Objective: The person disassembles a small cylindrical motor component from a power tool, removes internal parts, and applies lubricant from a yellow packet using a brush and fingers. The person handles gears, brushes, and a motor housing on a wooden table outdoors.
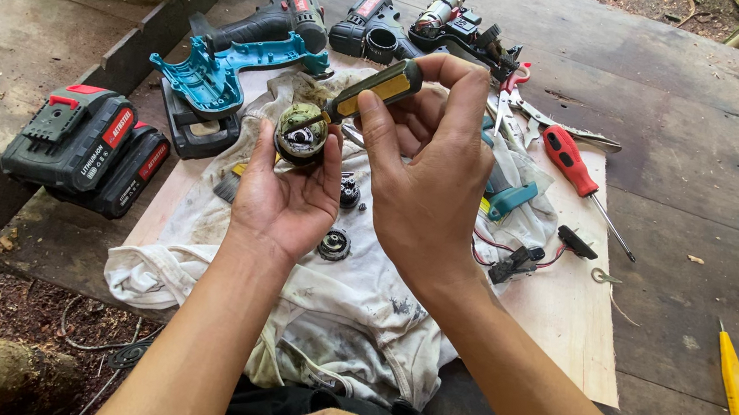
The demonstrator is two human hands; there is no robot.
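**Hands over a crowded cloth, bare planks to the right**

The wooden platform (pixel 684 165) fills most of the view; its right half is largely bare board, with only a yellow-handled tool (pixel 736 384) lying well apart near the right edge. At the left the planks step down to a lower ledge, where two black-and-red battery packs (pixel 89 149) sit side by side close to the drop.

A pale board (pixel 567 312) lies on the planks, its near corner reaching toward the platform's front edge. A stained white cloth (pixel 345 310) covers the board's left part and hangs over the front.

Along the far side lie a teal drill housing (pixel 215 70), a black drill body (pixel 270 20) and dark motor parts (pixel 453 27), packed close together. A red-handled screwdriver (pixel 573 164) rests on the board's right part, beside small black wired parts (pixel 527 254).

The left hand (pixel 284 196) is raised above the cloth, fingers curled up around a round greasy gear housing (pixel 301 135). The right hand (pixel 428 168) grips a yellow-and-black screwdriver (pixel 376 91), its tip inside the housing's open top. Small gears (pixel 334 244) lie on the cloth just below the hands.
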